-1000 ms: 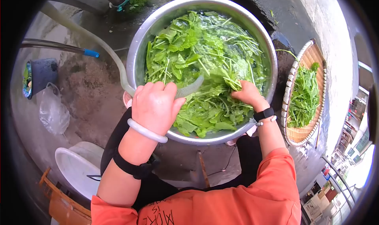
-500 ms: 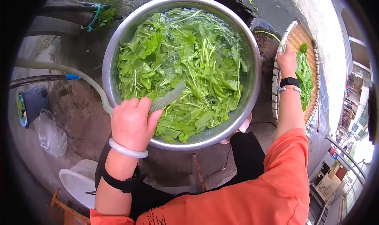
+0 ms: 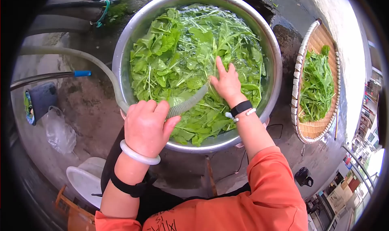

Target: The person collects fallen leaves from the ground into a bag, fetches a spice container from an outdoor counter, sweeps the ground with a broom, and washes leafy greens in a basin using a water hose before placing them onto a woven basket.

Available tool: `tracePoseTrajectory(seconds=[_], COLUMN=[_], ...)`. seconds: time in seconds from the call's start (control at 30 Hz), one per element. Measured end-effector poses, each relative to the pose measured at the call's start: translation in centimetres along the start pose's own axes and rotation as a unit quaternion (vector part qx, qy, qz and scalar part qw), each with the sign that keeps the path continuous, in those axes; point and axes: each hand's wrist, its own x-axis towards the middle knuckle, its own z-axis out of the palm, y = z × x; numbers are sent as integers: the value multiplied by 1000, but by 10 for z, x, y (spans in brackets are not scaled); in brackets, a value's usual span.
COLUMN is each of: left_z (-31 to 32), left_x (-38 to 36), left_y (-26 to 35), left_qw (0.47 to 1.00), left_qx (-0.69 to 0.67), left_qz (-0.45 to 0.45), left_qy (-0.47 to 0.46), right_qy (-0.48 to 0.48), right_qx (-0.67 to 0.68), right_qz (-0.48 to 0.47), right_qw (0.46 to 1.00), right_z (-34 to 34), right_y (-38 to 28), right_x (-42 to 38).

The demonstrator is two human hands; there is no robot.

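Green leafy vegetables (image 3: 170, 75) float in water in a wide metal basin (image 3: 277, 64). My left hand (image 3: 146, 123) is wrapped round a ribbed grey hose (image 3: 188, 103) at the basin's near left rim. The hose's end points into the greens near the middle. My right hand (image 3: 227, 81) is over the greens beside the hose's end, its visible fingers stretched out and apart. Its fingertips appear to touch the leaves, and I see nothing gripped in them. More greens (image 3: 317, 85) lie on a round woven bamboo tray (image 3: 316, 130) to the right.
On the left are a dark bucket (image 3: 43, 99), a clear plastic bag (image 3: 58, 129) and a white basin (image 3: 87, 178). A blue-tipped pipe (image 3: 82, 73) juts in above them. At the lower right lies a black bag (image 3: 303, 176). A pale wall rises beyond the tray.
My right hand has moved left from the bamboo tray to the basin, and the stem it held is no longer in it. My left hand still holds the hose. The view has shifted slightly.
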Motion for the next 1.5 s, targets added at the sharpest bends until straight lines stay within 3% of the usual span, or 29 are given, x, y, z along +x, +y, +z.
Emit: tracePoseTrajectory(seconds=[0.07,0.2,0.27,0.33,0.37,0.47,0.5,0.6,0.7,0.77,0.8,0.83,0.87,0.93,1.0,1.03,1.07,1.13,1.2,1.27,1.37,1.4,1.47,1.5], left_z=[-1,-5,-6,-8,-9,-12,-12,-12,-11,-8,-8,-8,-7,-5,-5,-7,-8,-7,-7,-6,-7,-8,-8,-7], left_x=[0,1,0,-2,-5,-9,-10,-11,-10,-9,-7,-6,-4,-3,0,1,2,-1,-4,-9,-12,-12,-11,-12], left_y=[-5,-8,-10,-12,-13,-17,-16,-11,-8,-8,-8,-10,-11,-11,-9,-8,-9,-9,-12,-12,-9,-7,-7,-7], left_qw=[1000,1000,1000,1000,999,999,999,999,999,1000,1000,1000,1000,1000,1000,1000,1000,1000,999,998,997,998,998,998], left_qx=[5,12,14,-8,-12,-30,-31,-34,-31,-28,-29,-29,-25,-1,1,1,0,-12,-27,-44,-41,-43,-41,-41], left_qz=[-3,-21,-22,-14,-15,3,4,10,11,10,7,3,-1,-12,-15,-15,-14,-10,0,11,23,26,28,28], left_qy=[-6,-6,10,25,27,30,30,26,19,9,4,-2,-10,-2,-2,2,9,23,33,38,54,42,30,29], right_qy=[-12,-169,-116,-47,-33,23,66,81,27,-42,-81,-70,-77,-227,-128,-29,-23,-80,-84,-66,-22,-34,46,13], right_qx=[-46,-55,-28,113,267,393,358,239,74,14,-88,-140,-134,-105,-112,-115,-117,140,286,443,431,385,199,199], right_qz=[7,104,134,62,39,-43,-114,-124,-5,1,-4,15,12,67,36,-33,-35,77,110,28,4,-10,-73,-21], right_qw=[999,979,984,991,962,918,924,960,997,999,993,988,988,966,985,992,992,984,948,894,902,922,976,980], right_z=[33,37,4,-3,-28,-103,-118,-125,-86,-29,-10,-3,6,28,45,62,36,-29,-75,-107,-133,-128,-104,-95], right_y=[-3,42,34,59,53,43,44,63,50,22,1,-19,-14,12,34,56,45,28,34,48,47,53,72,78], right_x=[10,66,66,67,55,19,10,7,18,16,8,1,10,41,57,64,60,41,25,7,-20,-20,-10,-3])
